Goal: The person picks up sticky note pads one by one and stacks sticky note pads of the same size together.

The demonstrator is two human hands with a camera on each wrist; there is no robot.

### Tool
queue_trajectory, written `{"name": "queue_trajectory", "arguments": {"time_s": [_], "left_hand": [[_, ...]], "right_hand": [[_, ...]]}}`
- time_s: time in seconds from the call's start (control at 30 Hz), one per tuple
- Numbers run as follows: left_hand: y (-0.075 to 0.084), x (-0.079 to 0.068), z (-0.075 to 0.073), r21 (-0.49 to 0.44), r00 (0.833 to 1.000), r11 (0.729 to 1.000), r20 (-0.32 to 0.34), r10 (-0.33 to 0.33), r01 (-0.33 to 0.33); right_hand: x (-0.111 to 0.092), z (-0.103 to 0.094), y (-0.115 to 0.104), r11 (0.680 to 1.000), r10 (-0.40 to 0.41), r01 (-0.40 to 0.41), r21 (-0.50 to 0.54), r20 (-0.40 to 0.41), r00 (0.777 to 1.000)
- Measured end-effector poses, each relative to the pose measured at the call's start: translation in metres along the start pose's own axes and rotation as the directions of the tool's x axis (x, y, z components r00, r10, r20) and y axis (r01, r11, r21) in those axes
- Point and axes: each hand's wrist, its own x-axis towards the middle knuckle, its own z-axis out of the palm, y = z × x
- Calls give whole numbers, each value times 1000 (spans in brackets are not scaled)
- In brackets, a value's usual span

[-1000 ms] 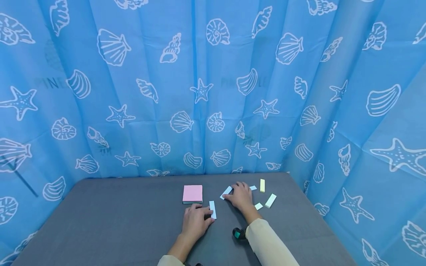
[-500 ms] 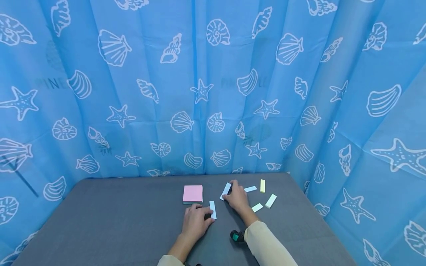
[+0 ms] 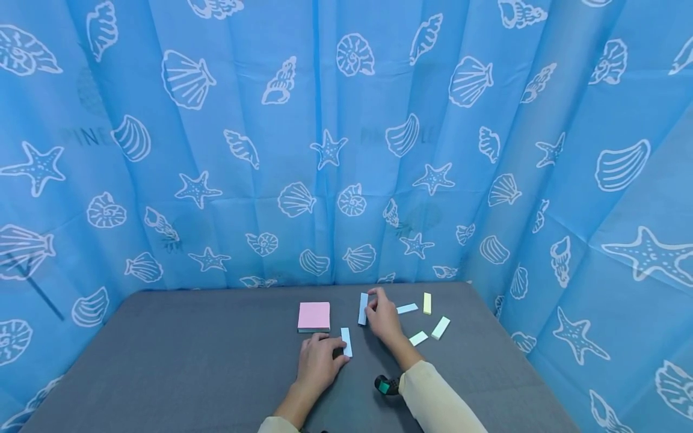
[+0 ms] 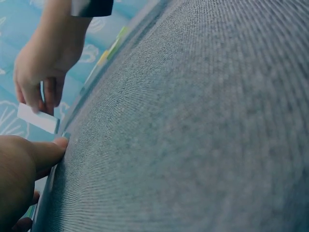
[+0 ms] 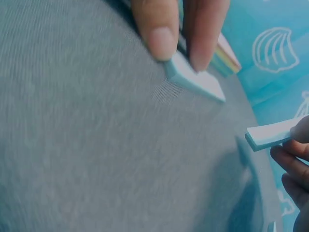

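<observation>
My right hand pinches a narrow light-blue sticky-note pad and holds it above the cloth, its shadow falling below in the right wrist view. Nearer the front, my left hand grips a second narrow light-blue pad between thumb and fingers, and that one lies on the table. Just behind the left hand sits a square stack of sticky notes, pink on top with other colours under it. In the left wrist view the left hand hides most of its own pad.
To the right of the right hand lie several more narrow pads: a light-blue one, a yellow one and pale-green ones. A grey cloth covers the table. Behind it hangs a blue shell-print curtain.
My right hand has shifted slightly left and turned its pad from slanted to nearly upright in the head view. The left hand and its pad stay put.
</observation>
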Motion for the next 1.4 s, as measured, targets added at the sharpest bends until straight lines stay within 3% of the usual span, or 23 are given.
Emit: {"name": "queue_trajectory", "arguments": {"time_s": [0.13,0.37,0.57,0.77,1.4], "left_hand": [[-1,0,0,7,1000,1000,3,11,-11],[-2,0,0,7,1000,1000,-4,27,-27],[2,0,1,10,1000,1000,-8,8,-8],[3,1,0,32,1000,999,-4,-26,26],[2,-1,-1,66,999,997,3,39,-40]], "right_hand": [[0,0,-10,998,9,-8,69,-14,1000],[-3,8,-19,986,50,-59,153,57,997],[-9,15,-17,980,107,-129,152,140,984],[-12,18,-16,990,74,-97,107,203,976],[-8,11,-21,995,54,-83,47,446,893]]}}
